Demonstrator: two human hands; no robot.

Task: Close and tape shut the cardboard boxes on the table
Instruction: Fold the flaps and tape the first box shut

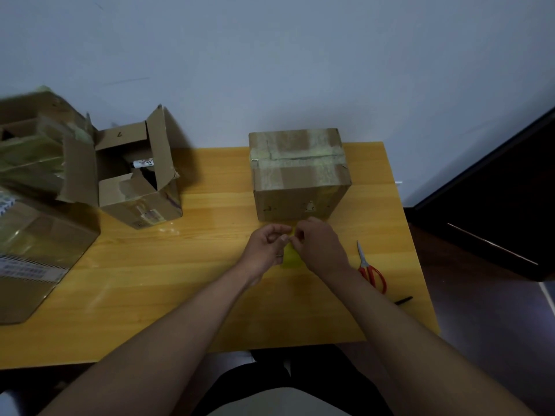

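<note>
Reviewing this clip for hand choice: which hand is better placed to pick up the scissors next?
The right hand. The scissors lie on the table just to its right, handles toward the person. The left hand would have to cross over. Both hands now pinch a yellowish piece of tape.

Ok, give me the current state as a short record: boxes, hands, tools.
sealed box: closed box, top taped, at the far side of the table
open box: open box, flaps up, left of the sealed one
other boxes: stacked at the left edge, blurred
left hand: left hand pinches a yellowish tape piece
right hand: right hand pinches the same piece
tool: red-handled scissors lying right of the hands
</note>
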